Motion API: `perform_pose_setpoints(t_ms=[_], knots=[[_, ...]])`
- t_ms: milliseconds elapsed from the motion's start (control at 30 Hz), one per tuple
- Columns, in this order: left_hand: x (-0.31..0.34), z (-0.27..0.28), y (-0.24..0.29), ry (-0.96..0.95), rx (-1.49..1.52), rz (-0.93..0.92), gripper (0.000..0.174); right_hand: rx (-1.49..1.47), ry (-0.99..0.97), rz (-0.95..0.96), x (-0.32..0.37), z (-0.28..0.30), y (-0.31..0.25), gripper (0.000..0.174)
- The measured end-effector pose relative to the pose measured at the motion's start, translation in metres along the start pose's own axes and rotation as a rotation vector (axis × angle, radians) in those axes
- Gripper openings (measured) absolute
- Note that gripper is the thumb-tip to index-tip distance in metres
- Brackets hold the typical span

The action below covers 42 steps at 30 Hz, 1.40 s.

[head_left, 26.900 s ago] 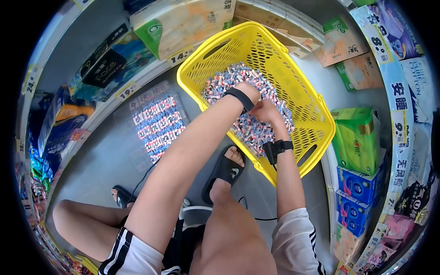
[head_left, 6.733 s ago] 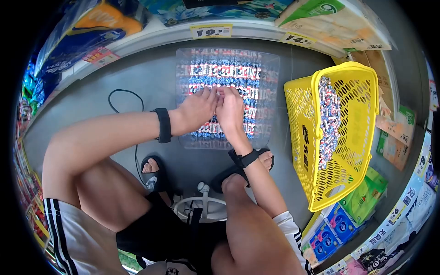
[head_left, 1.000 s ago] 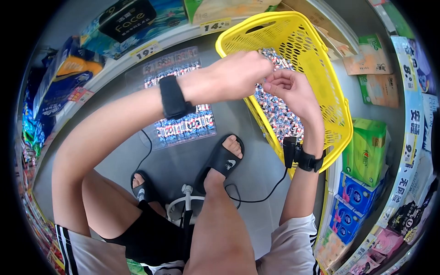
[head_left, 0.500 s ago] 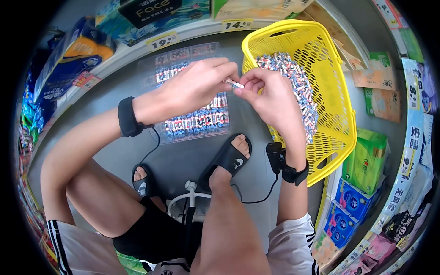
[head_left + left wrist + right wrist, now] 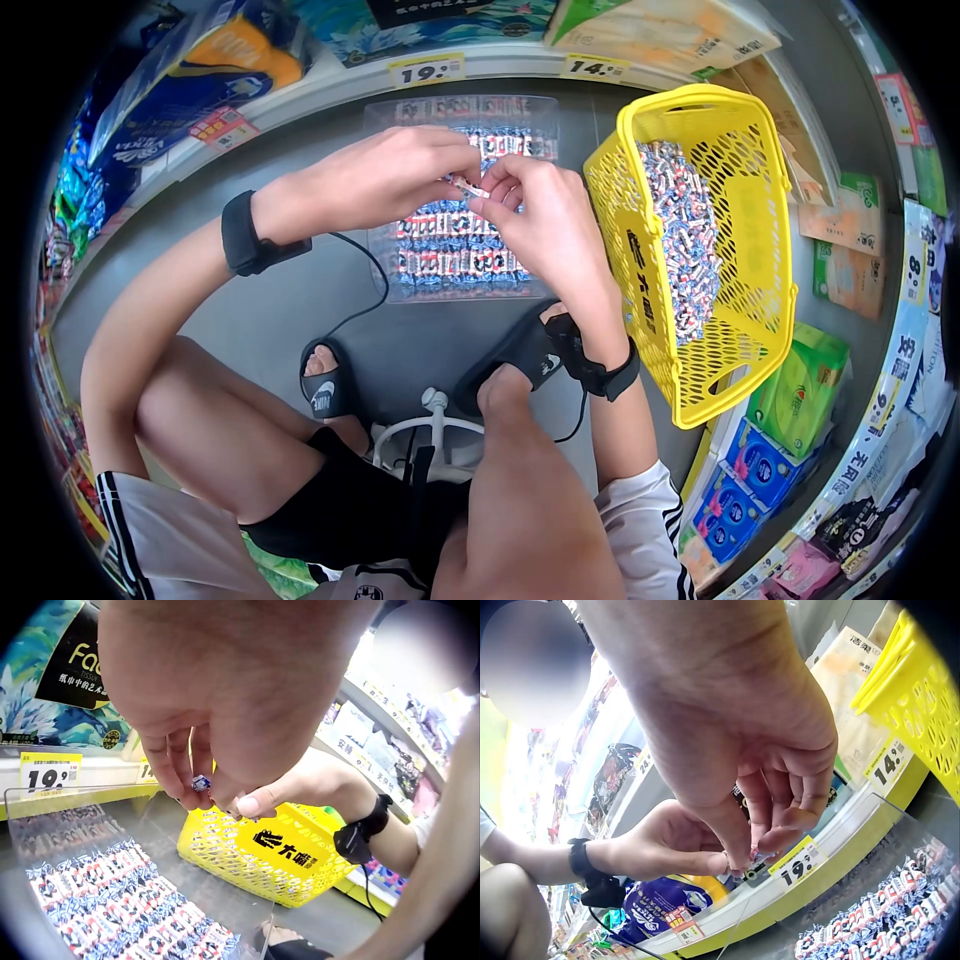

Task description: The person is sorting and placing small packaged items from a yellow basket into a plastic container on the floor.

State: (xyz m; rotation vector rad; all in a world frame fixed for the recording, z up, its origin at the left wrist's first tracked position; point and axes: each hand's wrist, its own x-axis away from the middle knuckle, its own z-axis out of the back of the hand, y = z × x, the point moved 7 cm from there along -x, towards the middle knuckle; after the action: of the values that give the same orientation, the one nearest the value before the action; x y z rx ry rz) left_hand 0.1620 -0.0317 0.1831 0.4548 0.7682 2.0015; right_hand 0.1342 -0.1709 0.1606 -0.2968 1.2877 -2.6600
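Observation:
Over the clear plastic box, both hands meet at a small wrapped candy. My left hand pinches it from the left; in the left wrist view a blue twisted wrapper end pokes out between the fingers. My right hand pinches the candy's other side with thumb and fingertips, seen close in the right wrist view beside the red-and-blue wrapper. Inside the box, wrapped candies lie in neat rows. A loose heap of similar candies fills part of the yellow basket at the right.
Store shelves with price tags curve behind the box. Tissue packs stand at the right, beyond the basket. Sandalled feet rest on the grey floor near a white stool frame. A black cable trails from the left wrist.
Both hands have moved left from the yellow basket to above the clear box, now with a candy between their fingertips. The head view has turned, so the basket sits further right.

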Motion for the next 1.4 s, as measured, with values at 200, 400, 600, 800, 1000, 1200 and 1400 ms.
perform_pose_setpoints(t_ms=[200, 400, 600, 800, 1000, 1200, 1400], knots=[[0.019, 0.01, -0.004, 0.053, 0.049, 0.034, 0.02, -0.036, -0.019, -0.018, -0.007, -0.015, -0.009, 0.019], [0.029, -0.003, -0.022, 0.054, 0.087, 0.071, 0.02, -0.045, -0.008, 0.003, -0.008, -0.032, -0.006, 0.018], [0.024, -0.032, -0.046, -0.011, 0.013, 0.094, 0.025, 0.057, 0.066, -0.076, -0.009, -0.06, 0.027, 0.019], [0.029, -0.071, -0.07, 0.053, -0.265, 0.22, 0.051, 0.109, 0.235, -0.253, 0.0, -0.086, 0.07, 0.015], [0.026, -0.11, -0.08, -0.284, -0.289, 0.35, 0.067, 0.139, 0.229, -0.339, -0.003, -0.107, 0.103, 0.015], [0.022, -0.148, -0.093, -0.428, -0.416, 0.235, 0.07, 0.108, 0.234, -0.339, -0.023, -0.122, 0.121, 0.019], [0.027, -0.159, -0.096, -0.449, -0.508, 0.244, 0.073, 0.064, 0.172, -0.408, -0.025, -0.137, 0.125, 0.013]])
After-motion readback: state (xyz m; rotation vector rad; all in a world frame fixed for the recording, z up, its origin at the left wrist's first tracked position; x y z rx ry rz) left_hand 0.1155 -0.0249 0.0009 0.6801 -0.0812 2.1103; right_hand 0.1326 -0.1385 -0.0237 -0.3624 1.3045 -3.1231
